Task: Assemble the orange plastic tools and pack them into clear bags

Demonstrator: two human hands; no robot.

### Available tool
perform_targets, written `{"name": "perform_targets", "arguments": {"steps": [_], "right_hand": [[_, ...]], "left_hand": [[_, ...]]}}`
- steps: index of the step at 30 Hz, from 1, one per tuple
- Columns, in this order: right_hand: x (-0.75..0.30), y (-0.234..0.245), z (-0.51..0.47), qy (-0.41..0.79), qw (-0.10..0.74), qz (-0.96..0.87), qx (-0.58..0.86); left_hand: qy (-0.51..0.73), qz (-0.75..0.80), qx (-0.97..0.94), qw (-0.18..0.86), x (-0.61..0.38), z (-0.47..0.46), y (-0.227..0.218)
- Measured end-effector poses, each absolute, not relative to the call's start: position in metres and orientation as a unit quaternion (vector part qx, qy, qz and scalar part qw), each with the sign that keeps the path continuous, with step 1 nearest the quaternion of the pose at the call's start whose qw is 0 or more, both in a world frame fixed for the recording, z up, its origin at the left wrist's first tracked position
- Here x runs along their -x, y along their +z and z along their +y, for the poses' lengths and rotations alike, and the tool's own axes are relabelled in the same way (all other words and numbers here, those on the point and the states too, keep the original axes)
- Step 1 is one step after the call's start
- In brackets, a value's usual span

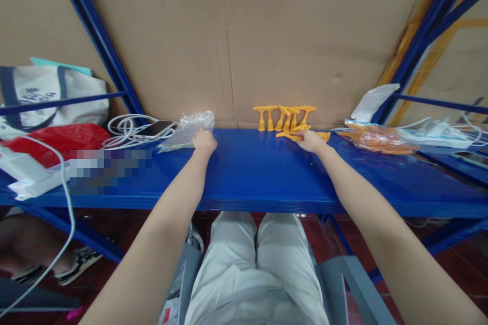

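Observation:
My left hand (205, 140) is at the near right edge of a clear plastic bag (186, 129), its fingers curled down on it. My right hand (310, 141) has its fingers closed over yellow-orange T-shaped plastic pieces (288, 136) that lie flat on the blue shelf; the fingertips are partly hidden. Just behind, several more T-shaped pieces (279, 118) stand upright in a row along the cardboard, crossbars at the top.
To the right lies a clear bag of orange pieces (381, 138), beside a white power strip (438, 133). Coiled white cable (127, 129), a red bag (76, 143) and a canvas tote (57, 94) are on the left. Cardboard (285, 35) backs the blue shelf (247, 172).

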State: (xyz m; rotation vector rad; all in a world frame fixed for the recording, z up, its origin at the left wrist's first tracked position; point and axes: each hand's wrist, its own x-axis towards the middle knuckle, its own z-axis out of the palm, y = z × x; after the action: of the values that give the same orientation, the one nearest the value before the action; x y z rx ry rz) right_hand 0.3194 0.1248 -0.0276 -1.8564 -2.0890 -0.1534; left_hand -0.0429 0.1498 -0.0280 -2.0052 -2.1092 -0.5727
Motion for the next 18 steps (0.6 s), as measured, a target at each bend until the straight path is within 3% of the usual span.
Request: {"name": "perform_targets", "arguments": {"steps": [4,12,18], "right_hand": [[-0.322,-0.030,0.126,-0.051,0.159,-0.728,0.665],[-0.318,-0.030,0.125,-0.089,0.142,-0.718,0.675],[-0.312,-0.030,0.122,-0.076,0.124,-0.695,0.704]], "left_hand": [[-0.237,-0.684,0.682,0.098,0.025,0.136,-0.014],[-0.360,-0.448,0.817,0.053,-0.008,0.128,-0.015],[-0.234,-0.463,0.854,-0.043,-0.009,0.140,-0.024]]}}
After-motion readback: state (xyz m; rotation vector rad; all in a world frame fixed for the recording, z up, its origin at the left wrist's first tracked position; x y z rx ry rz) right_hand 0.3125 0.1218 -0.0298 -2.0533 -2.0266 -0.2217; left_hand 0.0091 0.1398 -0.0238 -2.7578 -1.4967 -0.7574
